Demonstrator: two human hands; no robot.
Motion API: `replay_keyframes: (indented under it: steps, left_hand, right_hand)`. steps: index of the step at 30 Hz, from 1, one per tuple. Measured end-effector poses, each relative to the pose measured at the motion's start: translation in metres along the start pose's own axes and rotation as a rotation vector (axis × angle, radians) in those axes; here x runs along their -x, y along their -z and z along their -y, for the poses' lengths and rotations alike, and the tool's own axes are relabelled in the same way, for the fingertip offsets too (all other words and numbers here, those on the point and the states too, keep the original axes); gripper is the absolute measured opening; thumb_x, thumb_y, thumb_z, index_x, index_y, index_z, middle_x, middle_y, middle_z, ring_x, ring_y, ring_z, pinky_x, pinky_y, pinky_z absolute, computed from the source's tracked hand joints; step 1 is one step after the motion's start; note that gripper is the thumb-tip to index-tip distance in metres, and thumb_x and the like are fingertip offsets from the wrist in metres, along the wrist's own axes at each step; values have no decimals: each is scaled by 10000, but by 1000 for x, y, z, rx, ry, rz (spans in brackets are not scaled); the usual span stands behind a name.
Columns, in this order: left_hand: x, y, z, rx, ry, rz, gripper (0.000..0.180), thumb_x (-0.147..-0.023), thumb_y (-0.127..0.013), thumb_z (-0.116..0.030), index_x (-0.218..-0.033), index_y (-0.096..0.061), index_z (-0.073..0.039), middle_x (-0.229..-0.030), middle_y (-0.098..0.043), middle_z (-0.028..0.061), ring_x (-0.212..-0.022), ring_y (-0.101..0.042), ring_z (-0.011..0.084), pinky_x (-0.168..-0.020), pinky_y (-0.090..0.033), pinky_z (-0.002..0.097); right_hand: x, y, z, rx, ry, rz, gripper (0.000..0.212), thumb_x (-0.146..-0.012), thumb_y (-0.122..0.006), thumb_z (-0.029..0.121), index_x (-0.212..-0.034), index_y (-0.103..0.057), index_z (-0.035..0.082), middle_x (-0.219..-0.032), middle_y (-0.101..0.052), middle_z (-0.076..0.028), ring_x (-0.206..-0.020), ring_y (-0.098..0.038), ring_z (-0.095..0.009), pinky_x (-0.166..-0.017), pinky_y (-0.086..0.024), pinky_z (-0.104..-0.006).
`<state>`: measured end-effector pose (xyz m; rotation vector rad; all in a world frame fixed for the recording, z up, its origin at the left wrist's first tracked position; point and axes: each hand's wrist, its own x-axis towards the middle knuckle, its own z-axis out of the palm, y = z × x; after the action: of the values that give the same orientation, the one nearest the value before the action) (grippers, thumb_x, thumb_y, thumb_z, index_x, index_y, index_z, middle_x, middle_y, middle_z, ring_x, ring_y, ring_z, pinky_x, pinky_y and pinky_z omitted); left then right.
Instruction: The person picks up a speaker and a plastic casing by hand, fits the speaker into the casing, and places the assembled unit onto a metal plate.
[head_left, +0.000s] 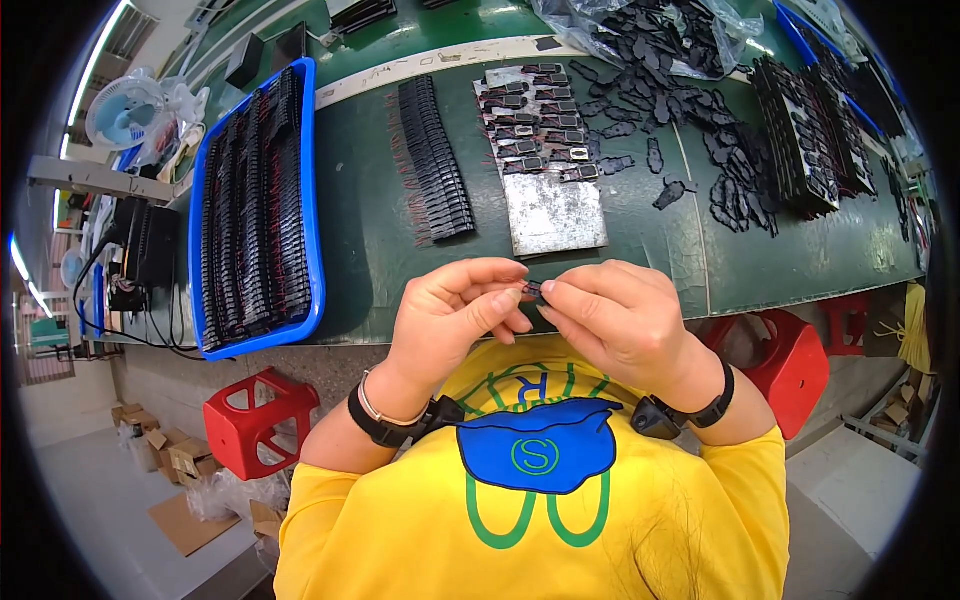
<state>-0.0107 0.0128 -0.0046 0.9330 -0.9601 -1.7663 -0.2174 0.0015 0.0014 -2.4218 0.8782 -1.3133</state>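
In front of my chest, over the table's near edge, my two hands meet at a small black part (533, 290) with a bit of red wire. My right hand (625, 312) pinches it between thumb and fingertips. The thumb and fingers of my left hand (455, 312) close at its other end. Fingertips cover most of the part. Just beyond my hands lies a worn metal plate (556, 215), its far portion bearing several small black rectangular modules (520, 147) with red wires. To the plate's left, a long row of black wired parts (435, 160) is lined up on the green table (365, 265).
A blue tray (316, 240) packed with rows of black wired parts stands at the left. Loose flat black pieces (735, 180) are heaped at the right, beside stacked dark trays (795, 135). Red stools (262, 420) stand below the table. A fan (125, 112) is at far left.
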Motion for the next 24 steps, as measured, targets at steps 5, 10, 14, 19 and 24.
replay_keyframes:
  steps: [5,10,14,19,24]
  left_hand:
    - [-1,-5,-4,-145,76,-27,189,-887,-639,-74,-1023,-643,56,-886,-691,131,-670,-662,149,-575,-543,240]
    - [-5,-12,-6,-264,90,-46,146,-888,-627,-63,-977,-653,50,-793,-688,119,-587,-633,130,-531,-525,234]
    - [-3,-10,-6,-202,140,-41,119,-885,-626,-54,-936,-653,50,-762,-682,125,-552,-620,127,-506,-515,230]
    - [2,5,-4,-86,160,8,96,-888,-625,-37,-927,-656,44,-772,-684,127,-575,-625,123,-528,-520,228]
    - [-1,7,-2,-27,113,71,86,-885,-628,-21,-931,-656,45,-778,-686,130,-587,-631,124,-547,-533,238]
  right_hand:
    - [1,1,1,60,60,2,254,-658,-737,-12,-900,-664,12,-797,-645,-83,-593,-616,-217,-494,-483,-295]
    - [7,4,1,113,112,-5,255,-659,-738,-1,-901,-659,7,-812,-642,-87,-596,-613,-212,-503,-486,-292]
    - [9,6,3,66,41,17,240,-676,-690,86,-907,-650,35,-819,-623,-69,-651,-613,-219,-568,-507,-316]
    - [1,57,-26,65,-37,79,228,-704,-735,33,-922,-668,26,-863,-651,-114,-722,-630,-265,-624,-515,-348]
    - [-7,119,-82,268,-264,277,232,-726,-702,16,-953,-654,6,-872,-619,-126,-774,-611,-289,-683,-507,-343]
